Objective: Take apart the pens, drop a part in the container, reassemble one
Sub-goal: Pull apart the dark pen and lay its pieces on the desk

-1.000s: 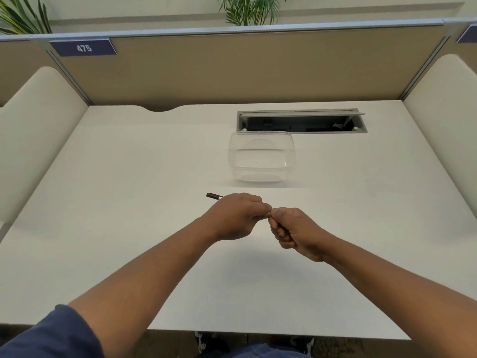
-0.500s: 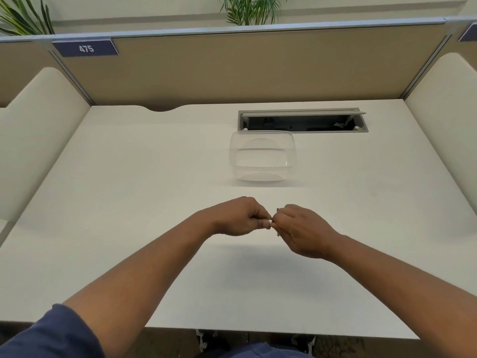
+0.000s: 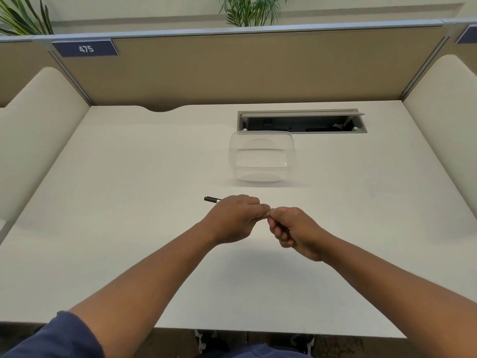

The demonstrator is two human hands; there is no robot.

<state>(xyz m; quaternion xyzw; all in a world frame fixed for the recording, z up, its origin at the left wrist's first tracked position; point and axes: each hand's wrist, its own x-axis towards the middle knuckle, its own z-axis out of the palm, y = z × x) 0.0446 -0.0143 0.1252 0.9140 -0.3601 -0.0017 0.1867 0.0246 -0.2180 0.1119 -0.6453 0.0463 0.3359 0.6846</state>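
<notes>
My left hand grips a pen; its black end sticks out to the left of the fist, and the rest is hidden in my fingers. My right hand meets the left knuckle to knuckle and pinches the pen's other end, where a small light tip shows between the two hands. Both hands hover above the middle of the white desk. A clear plastic container stands beyond them, with nothing visible in it.
An open grey cable tray is set into the desk behind the container. Tan partition walls and cream side panels enclose the desk on three sides. The desk's front edge runs just below my forearms.
Half a second ago the pen's black end was hidden behind my left hand; now it sticks out on the left again. Both hands stay joined at the same spot.
</notes>
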